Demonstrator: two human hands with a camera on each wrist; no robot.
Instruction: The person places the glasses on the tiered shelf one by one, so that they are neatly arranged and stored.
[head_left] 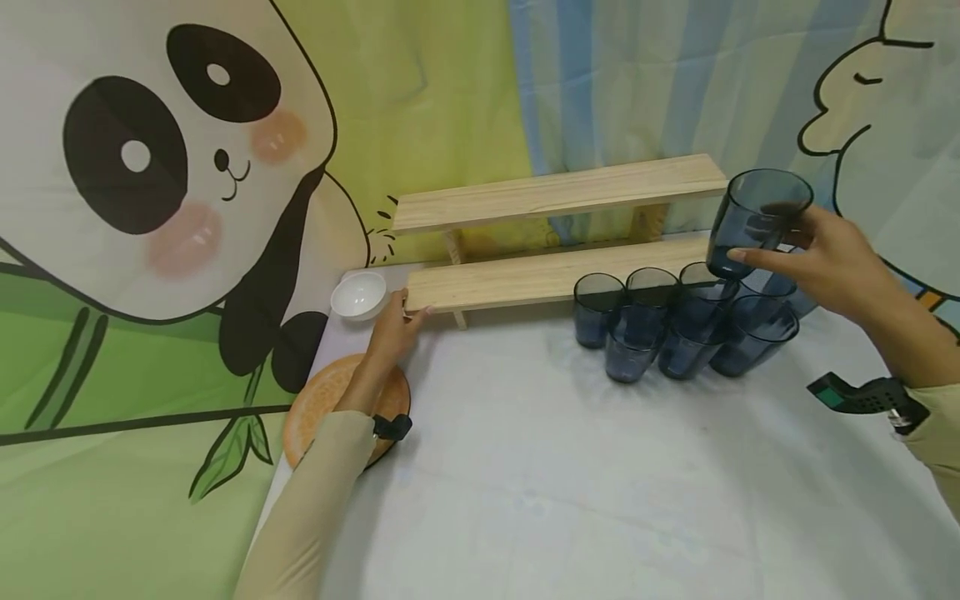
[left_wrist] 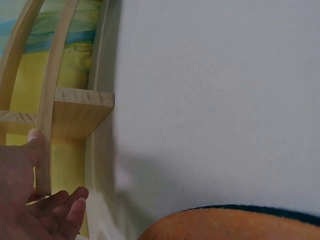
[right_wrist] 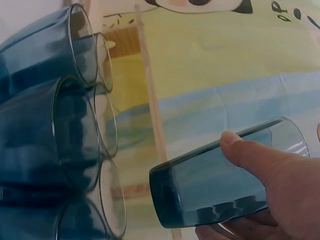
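Observation:
My right hand (head_left: 843,258) grips a blue-tinted drinking glass (head_left: 753,225) by its side, mouth up, raised over a cluster of similar glasses (head_left: 630,354). Thumb and fingers wrap that glass from both sides in the right wrist view. At the near right of a two-tier wooden shelf (head_left: 487,282), the clustered glasses stand upright, close together in rows. My left hand (head_left: 392,327) holds the left end of the shelf's lower board. In the left wrist view its thumb lies on one face of the board (left_wrist: 46,115), with the fingers around the other side.
A small white bowl (head_left: 358,295) sits left of the shelf. Below it, partly under my left forearm, lies a round orange-patterned plate or board (head_left: 322,408). The white-covered table (head_left: 540,483) reaches back to a printed curtain (head_left: 465,92) close behind the shelf.

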